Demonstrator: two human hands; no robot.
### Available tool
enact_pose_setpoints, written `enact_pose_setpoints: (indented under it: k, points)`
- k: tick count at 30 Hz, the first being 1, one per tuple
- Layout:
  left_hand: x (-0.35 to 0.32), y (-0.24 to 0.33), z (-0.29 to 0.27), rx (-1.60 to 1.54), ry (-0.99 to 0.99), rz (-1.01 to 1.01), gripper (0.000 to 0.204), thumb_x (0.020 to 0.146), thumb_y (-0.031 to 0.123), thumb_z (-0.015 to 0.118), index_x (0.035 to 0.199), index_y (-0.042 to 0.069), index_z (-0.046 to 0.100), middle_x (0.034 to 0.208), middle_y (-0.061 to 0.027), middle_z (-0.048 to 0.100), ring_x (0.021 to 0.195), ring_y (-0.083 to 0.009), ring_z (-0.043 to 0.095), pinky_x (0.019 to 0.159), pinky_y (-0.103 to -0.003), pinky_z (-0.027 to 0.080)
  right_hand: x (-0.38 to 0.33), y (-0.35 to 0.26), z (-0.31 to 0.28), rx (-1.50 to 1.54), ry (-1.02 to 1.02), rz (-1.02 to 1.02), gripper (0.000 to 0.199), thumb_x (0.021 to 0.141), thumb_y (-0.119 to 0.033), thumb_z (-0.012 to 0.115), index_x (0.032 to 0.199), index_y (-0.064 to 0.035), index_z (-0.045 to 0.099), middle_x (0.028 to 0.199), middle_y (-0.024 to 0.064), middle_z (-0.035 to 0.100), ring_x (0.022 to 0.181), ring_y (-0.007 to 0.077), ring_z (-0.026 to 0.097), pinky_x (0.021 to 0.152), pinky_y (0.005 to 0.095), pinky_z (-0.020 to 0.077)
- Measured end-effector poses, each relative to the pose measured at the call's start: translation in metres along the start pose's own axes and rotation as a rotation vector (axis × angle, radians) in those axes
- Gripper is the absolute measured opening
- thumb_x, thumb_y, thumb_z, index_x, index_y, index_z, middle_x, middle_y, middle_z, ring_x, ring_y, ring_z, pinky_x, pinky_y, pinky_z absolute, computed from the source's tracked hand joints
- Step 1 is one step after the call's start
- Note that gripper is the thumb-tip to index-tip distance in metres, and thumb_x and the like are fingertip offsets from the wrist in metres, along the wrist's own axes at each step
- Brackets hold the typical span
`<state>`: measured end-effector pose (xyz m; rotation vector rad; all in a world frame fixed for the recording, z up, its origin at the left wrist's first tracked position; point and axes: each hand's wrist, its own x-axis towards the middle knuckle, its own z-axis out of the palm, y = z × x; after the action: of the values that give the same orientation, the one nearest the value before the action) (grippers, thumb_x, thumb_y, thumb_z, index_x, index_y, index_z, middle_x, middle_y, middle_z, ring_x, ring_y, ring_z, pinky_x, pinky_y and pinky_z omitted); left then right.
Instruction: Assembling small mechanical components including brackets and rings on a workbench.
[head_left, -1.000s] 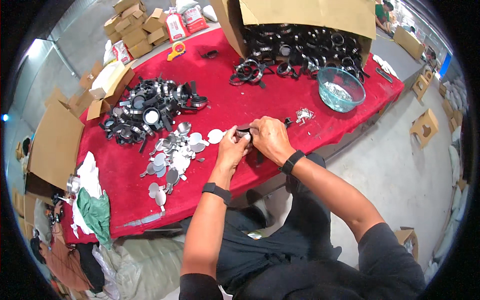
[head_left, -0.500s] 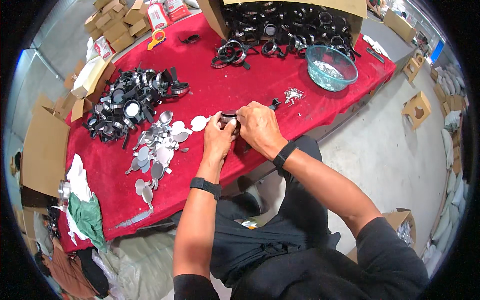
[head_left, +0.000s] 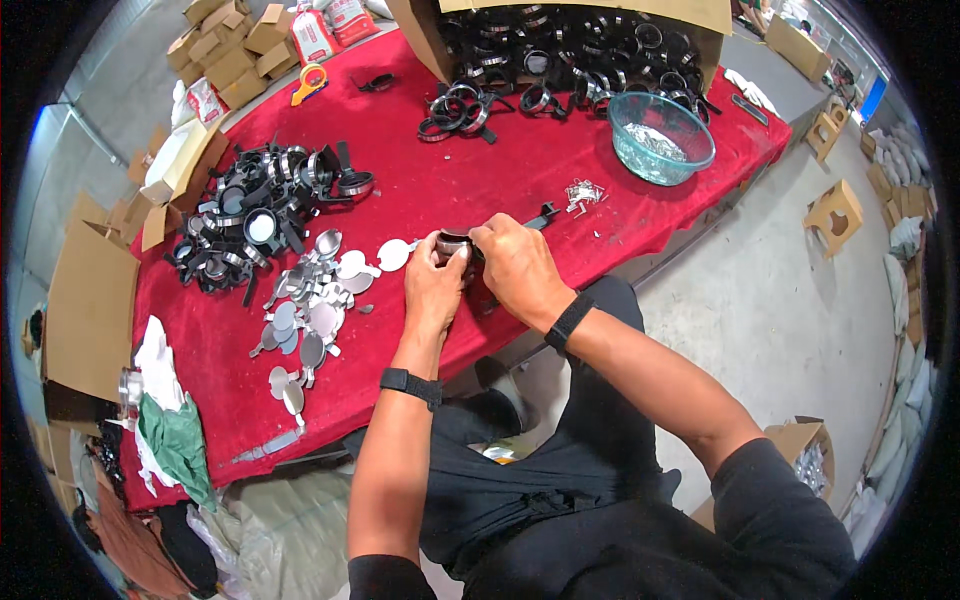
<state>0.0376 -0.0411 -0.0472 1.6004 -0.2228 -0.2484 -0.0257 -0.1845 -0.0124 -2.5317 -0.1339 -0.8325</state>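
Observation:
Both hands are together over the near part of the red-covered table (head_left: 480,185). My left hand (head_left: 434,288) is closed around a dark ring-shaped part with a metal rim (head_left: 453,238), whose black handle seems to stick out past the right hand. My right hand (head_left: 520,268) presses its bent fingers to that part's right side; whether they pinch a small pin as well is hidden. Just left of the left hand lies a flat silver disc with a tab (head_left: 393,255). More such discs (head_left: 322,318) are heaped farther left.
A pile of black-handled rings (head_left: 262,215) sits at left, and a carton of them (head_left: 580,50) at the back. To the right are small metal pins (head_left: 582,193) and a teal bowl (head_left: 662,140) holding silver pieces. Green and white cloths (head_left: 170,425) hang at the near-left edge.
The ring part has turned or tipped slightly in my hands, and more of its black handle shows beyond my right hand. Both hands stay close together.

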Motion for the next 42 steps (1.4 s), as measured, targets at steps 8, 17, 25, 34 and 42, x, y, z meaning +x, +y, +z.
enact_pose_setpoints:
  k: [8,17,25,34,42]
  points:
    - [-0.002,-0.002,-0.001,0.206,0.095,0.141,0.061,0.102,0.009,0.072,0.157,-0.006,0.048,0.123,-0.0148,0.071,0.104,-0.0176,0.071,0.089,-0.030,0.059,0.003,0.001,-0.002,-0.054,-0.046,-0.082,0.012,0.093,-0.011,0.067,0.093,-0.0001,0.071,0.092,0.0218,0.067,0.086,0.0403,0.073,0.075,0.0495,0.0603]
    - [-0.005,0.008,-0.001,0.400,0.078,0.214,0.054,0.097,0.012,0.073,0.148,0.001,0.062,0.129,-0.0230,0.068,0.100,-0.0276,0.073,0.092,-0.039,0.058,0.005,0.000,-0.013,-0.121,-0.076,-0.042,0.010,0.089,-0.011,0.069,0.092,-0.0018,0.073,0.086,0.0202,0.069,0.084,0.0397,0.073,0.074,0.0502,0.0599]
    - [-0.006,0.004,-0.002,0.427,0.098,0.258,0.047,0.100,0.015,0.073,0.144,0.000,0.066,0.120,-0.0164,0.072,0.104,-0.0230,0.071,0.092,-0.034,0.057,0.007,-0.009,-0.010,-0.086,-0.069,0.033,0.012,0.086,-0.011,0.073,0.094,-0.0021,0.074,0.088,0.0205,0.071,0.085,0.0404,0.073,0.077,0.0514,0.0596]
    - [-0.009,0.008,-0.001,0.438,0.101,0.233,0.048,0.100,0.016,0.073,0.144,0.000,0.066,0.123,-0.0193,0.073,0.108,-0.0257,0.072,0.096,-0.036,0.056,0.005,-0.009,-0.003,-0.110,-0.046,0.020,0.011,0.087,-0.011,0.073,0.091,-0.0014,0.073,0.090,0.0206,0.070,0.087,0.0396,0.073,0.079,0.0510,0.0594]
    - [-0.012,0.006,0.000,0.433,0.110,0.247,0.048,0.098,0.014,0.073,0.144,0.000,0.066,0.130,-0.0225,0.070,0.108,-0.0288,0.073,0.096,-0.038,0.057,0.002,-0.009,-0.004,-0.107,-0.021,-0.019,0.009,0.086,-0.009,0.071,0.089,-0.0007,0.071,0.089,0.0199,0.068,0.088,0.0401,0.071,0.079,0.0515,0.0585]
